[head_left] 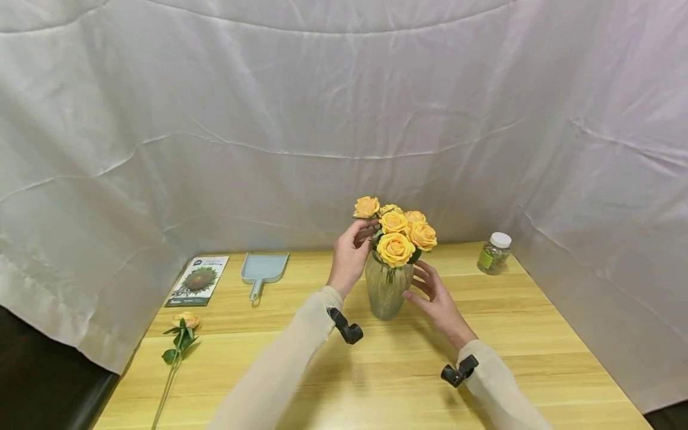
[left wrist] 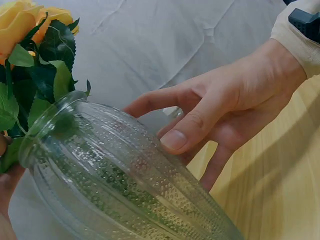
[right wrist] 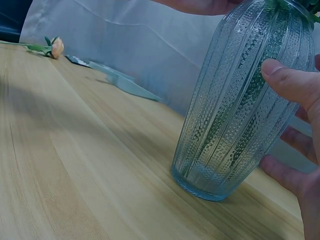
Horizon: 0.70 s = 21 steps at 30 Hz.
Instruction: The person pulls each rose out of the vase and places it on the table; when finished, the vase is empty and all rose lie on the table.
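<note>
A ribbed clear glass vase [head_left: 384,292] stands upright with several yellow roses [head_left: 395,249] in it. My left hand [head_left: 349,254] is at the left of the blooms, its fingers curled at the stem just under the leftmost rose [head_left: 366,206]; in the left wrist view only its fingertips show, beside green leaves [left wrist: 50,85]. My right hand [head_left: 438,301] is at the right side of the vase, fingers spread and loosely bent. Its thumb [right wrist: 285,80] overlaps the glass in the right wrist view, with the other fingers [right wrist: 295,145] behind and beside it.
One more rose [head_left: 185,321] lies at the table's left, its stem toward the front edge. Behind it are a sunflower packet [head_left: 199,280] and a light blue dustpan [head_left: 264,268]. A white-capped jar [head_left: 494,254] stands at the back right. Grey cloth [head_left: 301,119] hangs behind the table.
</note>
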### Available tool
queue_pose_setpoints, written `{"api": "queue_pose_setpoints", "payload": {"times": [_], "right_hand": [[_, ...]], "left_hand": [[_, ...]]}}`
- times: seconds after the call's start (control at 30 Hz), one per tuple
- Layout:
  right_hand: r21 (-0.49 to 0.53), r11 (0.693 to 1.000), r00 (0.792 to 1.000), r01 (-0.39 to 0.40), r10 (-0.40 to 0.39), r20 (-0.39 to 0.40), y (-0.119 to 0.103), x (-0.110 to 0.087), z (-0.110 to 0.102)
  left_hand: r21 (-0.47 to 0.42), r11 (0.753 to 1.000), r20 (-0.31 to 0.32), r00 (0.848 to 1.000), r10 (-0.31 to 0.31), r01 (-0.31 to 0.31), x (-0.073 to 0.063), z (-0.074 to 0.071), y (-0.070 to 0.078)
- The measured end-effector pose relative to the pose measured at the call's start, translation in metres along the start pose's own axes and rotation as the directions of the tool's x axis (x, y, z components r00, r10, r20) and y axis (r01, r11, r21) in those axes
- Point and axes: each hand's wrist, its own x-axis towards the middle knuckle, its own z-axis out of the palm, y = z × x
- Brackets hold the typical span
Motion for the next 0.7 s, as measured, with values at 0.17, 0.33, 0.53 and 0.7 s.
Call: {"api": "queue_pose_setpoints", "payload": {"times": [0.17,0.33,0.53,0.7], "right_hand": [[0.000,1.000,1.000,0.001,-0.001,-0.001,0.000,0.000,0.000],[-0.003,1.000,1.000,-0.007,0.007,-0.005,0.000,-0.001,0.000],[-0.015,1.000,1.000,0.001,-0.002,-0.009,0.001,-0.001,0.000],[-0.020,1.000,1.000,-0.001,0.001,-0.016,0.002,0.000,0.000]], "left_hand": [[-0.029,0.999,-0.041,0.999,0.021,-0.022,-0.001,0.004,-0.001],[-0.052,0.998,-0.090,0.996,0.028,-0.032,-0.002,0.006,0.000],[-0.072,0.994,-0.135,0.988,0.076,-0.087,0.001,0.004,0.004],[-0.103,0.988,-0.147,0.984,0.099,-0.114,0.007,-0.002,0.014]]}}
